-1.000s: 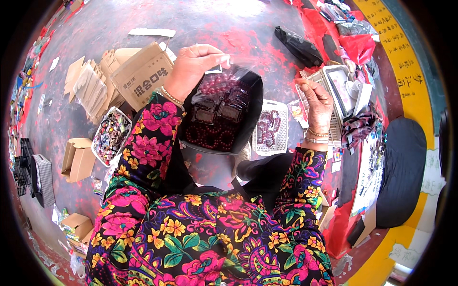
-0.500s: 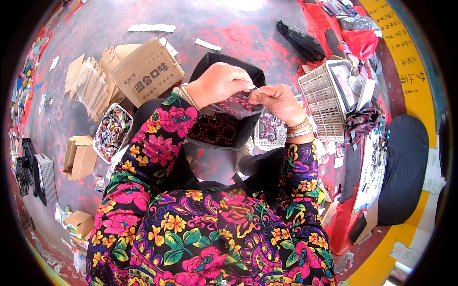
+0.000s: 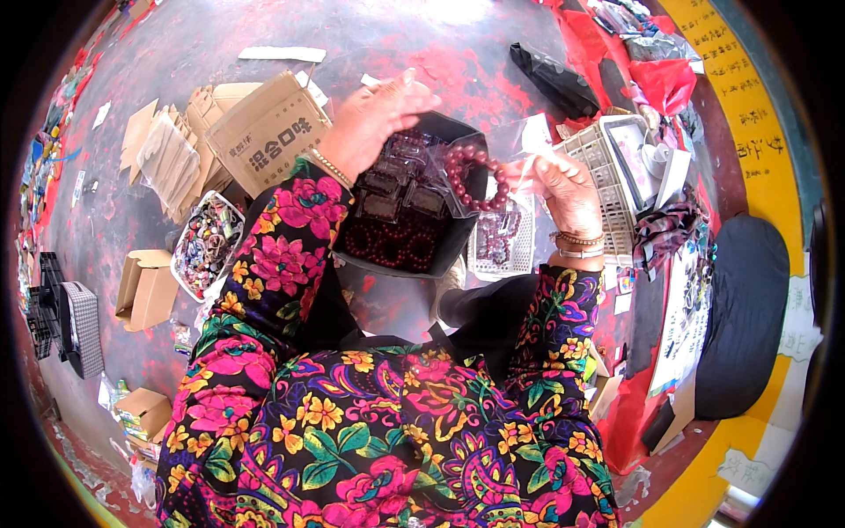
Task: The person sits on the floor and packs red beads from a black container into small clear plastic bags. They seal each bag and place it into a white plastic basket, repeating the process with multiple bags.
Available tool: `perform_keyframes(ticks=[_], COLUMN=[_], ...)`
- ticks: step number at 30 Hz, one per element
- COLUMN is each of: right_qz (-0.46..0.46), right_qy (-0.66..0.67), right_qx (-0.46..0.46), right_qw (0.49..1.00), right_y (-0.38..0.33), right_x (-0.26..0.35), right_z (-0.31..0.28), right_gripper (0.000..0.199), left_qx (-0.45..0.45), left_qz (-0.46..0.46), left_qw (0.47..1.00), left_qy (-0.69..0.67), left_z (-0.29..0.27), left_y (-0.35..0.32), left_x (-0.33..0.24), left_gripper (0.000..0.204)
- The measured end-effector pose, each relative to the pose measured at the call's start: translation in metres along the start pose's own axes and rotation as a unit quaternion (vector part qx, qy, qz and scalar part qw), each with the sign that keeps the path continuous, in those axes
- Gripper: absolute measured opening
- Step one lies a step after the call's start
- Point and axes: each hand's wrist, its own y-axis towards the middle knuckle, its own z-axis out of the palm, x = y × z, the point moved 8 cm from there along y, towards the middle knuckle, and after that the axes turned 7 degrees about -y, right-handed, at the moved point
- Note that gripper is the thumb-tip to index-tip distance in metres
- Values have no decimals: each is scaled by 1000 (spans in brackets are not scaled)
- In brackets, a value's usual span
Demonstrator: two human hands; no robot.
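Observation:
My right hand [image 3: 568, 187] is closed on a clear plastic bag [image 3: 509, 141], which has a white patch near its top. A ring of dark red beads, a bracelet [image 3: 476, 204], hangs beside that hand; whether it is inside the film or behind it I cannot tell. Raised over the far left edge of a black box [image 3: 385, 261], my left hand [image 3: 374, 123] has its fingers stretched out and slightly blurred, with nothing seen in them. Inside the box lie small clear packets [image 3: 383, 180] and loose dark red bead strings [image 3: 387, 246].
A white basket [image 3: 502, 264] holding beads stands right of the box, with a larger cream crate [image 3: 616, 167] beyond. On the left are a cardboard carton [image 3: 273, 132], a tub of mixed beads [image 3: 209, 242] and a small open carton [image 3: 148, 290]. A black stool seat [image 3: 744, 317] is at right.
My hands have parted from their pinch over the box. The left moved up and left and spread its fingers; the right moved right with the bag. The bracelet now shows plainly.

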Motion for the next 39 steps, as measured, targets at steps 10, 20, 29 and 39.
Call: perform_keyframes(ticks=[10, 20, 29, 39], right_qz=[-67, 24, 109, 264], right_qy=[251, 185, -40, 43], right_qx=[-134, -92, -237, -398], right_qw=[956, 978, 965, 878], right_y=[14, 5, -65, -172], right_x=[-13, -27, -8, -247], right_z=[-28, -46, -100, -199], right_gripper=[28, 24, 27, 26], left_qx=[156, 130, 48, 57], left_qz=[-140, -92, -157, -165], left_qw=[953, 979, 985, 976], left_qy=[-220, -125, 55, 132], left_z=[62, 57, 39, 43], left_y=[-19, -14, -13, -21], left_x=[47, 33, 57, 55], left_gripper=[44, 17, 27, 27])
